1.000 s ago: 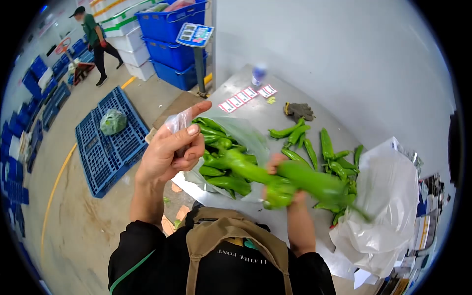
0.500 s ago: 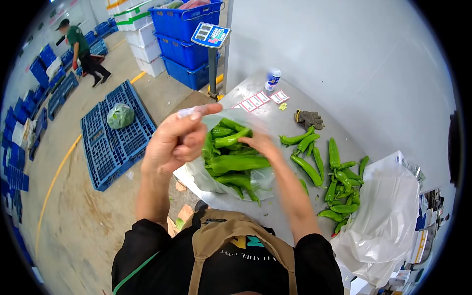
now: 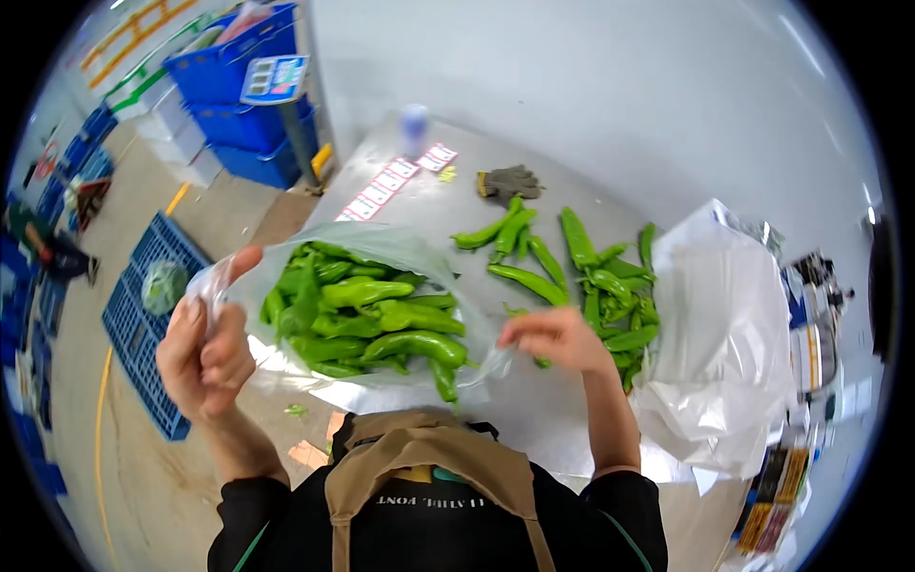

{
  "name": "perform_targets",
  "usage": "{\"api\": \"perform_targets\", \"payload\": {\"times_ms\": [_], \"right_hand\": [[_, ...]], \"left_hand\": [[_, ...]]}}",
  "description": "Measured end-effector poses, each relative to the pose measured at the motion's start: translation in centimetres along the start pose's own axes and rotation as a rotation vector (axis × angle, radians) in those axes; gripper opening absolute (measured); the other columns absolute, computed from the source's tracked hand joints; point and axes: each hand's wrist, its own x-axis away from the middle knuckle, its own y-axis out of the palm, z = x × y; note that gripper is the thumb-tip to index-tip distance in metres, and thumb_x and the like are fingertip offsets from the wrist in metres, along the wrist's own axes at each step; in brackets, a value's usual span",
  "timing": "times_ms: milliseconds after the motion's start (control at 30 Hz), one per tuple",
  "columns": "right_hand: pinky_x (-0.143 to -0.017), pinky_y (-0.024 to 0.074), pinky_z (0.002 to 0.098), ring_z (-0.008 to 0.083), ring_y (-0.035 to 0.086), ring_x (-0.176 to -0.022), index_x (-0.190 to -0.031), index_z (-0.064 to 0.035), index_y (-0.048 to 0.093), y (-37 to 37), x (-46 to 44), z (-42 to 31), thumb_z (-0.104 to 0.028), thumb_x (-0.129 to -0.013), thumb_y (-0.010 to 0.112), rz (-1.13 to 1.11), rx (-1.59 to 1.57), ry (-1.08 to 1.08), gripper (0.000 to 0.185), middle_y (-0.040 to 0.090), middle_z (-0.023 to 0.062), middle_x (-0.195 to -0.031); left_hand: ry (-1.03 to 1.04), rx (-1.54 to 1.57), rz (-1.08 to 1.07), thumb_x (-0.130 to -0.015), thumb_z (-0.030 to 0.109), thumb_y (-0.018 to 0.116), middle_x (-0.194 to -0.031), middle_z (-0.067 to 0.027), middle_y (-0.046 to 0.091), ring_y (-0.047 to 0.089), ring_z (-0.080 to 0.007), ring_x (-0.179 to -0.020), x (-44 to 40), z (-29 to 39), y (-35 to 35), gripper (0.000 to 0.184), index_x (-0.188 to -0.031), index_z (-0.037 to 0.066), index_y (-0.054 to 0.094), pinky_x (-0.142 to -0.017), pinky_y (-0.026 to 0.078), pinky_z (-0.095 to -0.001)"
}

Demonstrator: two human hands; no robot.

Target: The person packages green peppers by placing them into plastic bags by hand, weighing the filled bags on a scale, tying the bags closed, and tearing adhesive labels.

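Note:
A clear plastic bag (image 3: 440,379) lies open on the metal table, filled with long green peppers (image 3: 367,319). My left hand (image 3: 208,357) is closed on the bag's left rim and holds it up, the thumb and index finger toward the mouth. Just beyond the bag's right edge, my right hand (image 3: 562,338) hovers over the table with its fingers stretched out to the left; no pepper shows in it. Loose green peppers (image 3: 529,279) are spread above that hand, and a denser pile of green peppers (image 3: 620,296) lies to its right.
A grey work glove (image 3: 510,183), label strips (image 3: 381,188) and a blurred can (image 3: 415,127) sit along the table's back. White plastic sheeting (image 3: 720,353) covers the right end. Left are a scale (image 3: 274,79), blue crates (image 3: 238,114), a blue pallet (image 3: 143,329) and a walking person (image 3: 48,243).
My right hand has come out of the bag and moved right. My left hand has drawn the bag's rim left and down, widening its mouth. The camera view has turned right.

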Motion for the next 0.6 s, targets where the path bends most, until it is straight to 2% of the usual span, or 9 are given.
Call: {"api": "perform_targets", "payload": {"times_ms": [33,100,167,200,233,333,433,533,600], "right_hand": [[-0.080,0.0477,0.0278,0.0133,0.059,-0.088,-0.115,0.0026,0.054,-1.6,-0.3,2.0,-0.012,-0.083,0.062,0.184,-0.082,0.019,0.036,0.064,0.0104,-0.097],[-0.079,0.0483,0.0302,0.0161,0.060,-0.090,-0.121,0.0018,0.051,-3.6,-2.4,6.9,-0.018,-0.083,0.063,0.653,-0.025,0.041,0.045,0.063,0.0102,-0.099],[-0.081,0.0485,0.0345,0.0239,0.060,-0.095,-0.126,0.0032,0.045,-5.7,-5.1,12.0,-0.033,-0.077,0.070,0.828,0.279,0.330,0.066,0.059,0.0167,-0.110],[-0.084,0.0471,0.0368,0.0269,0.058,-0.100,-0.129,0.0033,0.041,-6.7,-6.8,15.6,-0.040,-0.071,0.072,0.886,0.402,0.331,0.079,0.057,0.0201,-0.113],[-0.087,0.0457,0.0392,0.0300,0.056,-0.104,-0.132,0.0033,0.036,-7.4,-8.6,18.2,-0.048,-0.066,0.074,0.939,0.526,0.331,0.092,0.054,0.0235,-0.116],[-0.093,0.0409,0.0432,0.0357,0.049,-0.113,-0.137,0.0003,0.026,-8.0,-14.9,18.8,-0.050,-0.065,0.075,0.828,0.427,0.628,0.101,0.044,0.0290,-0.126],[-0.094,0.0377,0.0477,0.0406,0.044,-0.115,-0.142,-0.0063,0.015,-6.9,-20.1,18.4,-0.050,-0.060,0.076,0.868,0.520,0.944,0.111,0.039,0.0342,-0.126],[-0.092,0.0379,0.0489,0.0446,0.044,-0.112,-0.143,-0.0148,0.014,-5.2,-23.0,19.3,-0.044,-0.061,0.075,0.965,0.689,1.162,0.106,0.037,0.0354,-0.126],[-0.091,0.0383,0.0475,0.0418,0.045,-0.111,-0.142,-0.0181,0.015,-4.9,-23.4,21.4,-0.040,-0.061,0.075,1.016,0.737,1.102,0.104,0.038,0.0327,-0.127]], "left_hand": [[0.009,-0.027,0.000,-0.097,0.022,0.035,-0.053,0.0032,0.033,0.029,-0.0016,-0.036,-0.1,-0.3,0.4,0.056,-0.137,-0.011,0.015,-0.031,0.023,-0.0166],[0.003,-0.020,-0.016,-0.096,0.021,0.036,-0.051,0.0031,0.034,0.028,-0.0018,-0.035,-0.5,-0.8,0.7,0.056,-0.137,-0.011,0.015,-0.030,0.023,-0.0169],[-0.004,-0.014,-0.029,-0.096,0.021,0.038,-0.051,0.0030,0.034,0.029,-0.0022,-0.034,-0.8,-1.0,0.6,0.058,-0.137,-0.011,0.014,-0.030,0.023,-0.0174],[-0.004,-0.014,-0.018,-0.095,0.021,0.039,-0.050,0.0030,0.034,0.029,-0.0024,-0.034,-0.9,-1.1,0.8,0.058,-0.137,-0.011,0.014,-0.030,0.023,-0.0175],[-0.002,-0.013,-0.004,-0.095,0.021,0.039,-0.050,0.0029,0.034,0.029,-0.0025,-0.034,-0.9,-1.2,0.9,0.059,-0.137,-0.010,0.014,-0.030,0.023,-0.0177],[-0.009,0.035,0.014,-0.092,0.020,0.047,-0.050,0.0005,0.036,0.022,-0.0023,-0.032,-0.9,-1.4,1.2,0.060,-0.135,-0.011,0.019,-0.028,0.018,-0.0188],[-0.043,-0.002,0.030,-0.091,0.021,0.050,-0.049,0.0012,0.036,0.025,-0.0029,-0.033,-0.5,-1.3,1.0,0.062,-0.136,-0.008,0.019,-0.029,0.020,-0.0191],[-0.044,-0.046,0.028,-0.091,0.022,0.050,-0.049,0.0006,0.037,0.025,-0.0034,-0.033,-0.1,-1.2,0.7,0.061,-0.136,-0.007,0.021,-0.030,0.020,-0.0194],[-0.045,-0.032,0.019,-0.090,0.021,0.050,-0.049,0.0011,0.035,0.025,-0.0034,-0.033,-0.1,-1.1,0.4,0.061,-0.136,-0.008,0.022,-0.030,0.020,-0.0194]]}}
